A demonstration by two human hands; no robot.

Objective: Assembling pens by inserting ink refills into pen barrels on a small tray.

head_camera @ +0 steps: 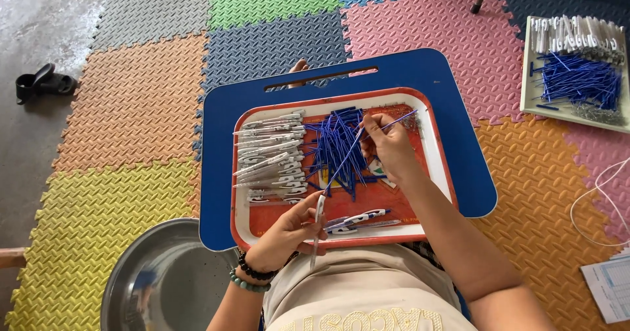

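Observation:
A red-and-white tray [438,148] rests on a blue lap desk [223,134]. On it lie a row of white pen barrels [270,152] at the left and a heap of blue refills [335,148] in the middle. My left hand [289,234] grips a white pen barrel [319,220] at the tray's near edge. My right hand [388,147] pinches one thin blue refill [357,144] over the heap; the refill slants down toward the barrel. A few assembled pens [359,219] lie beside my left hand.
A metal basin [164,278] sits at the lower left on coloured foam floor mats [131,108]. A second white tray [529,75] with refills and barrels stands at the upper right. A black sandal [43,83] lies far left; papers [610,285] at lower right.

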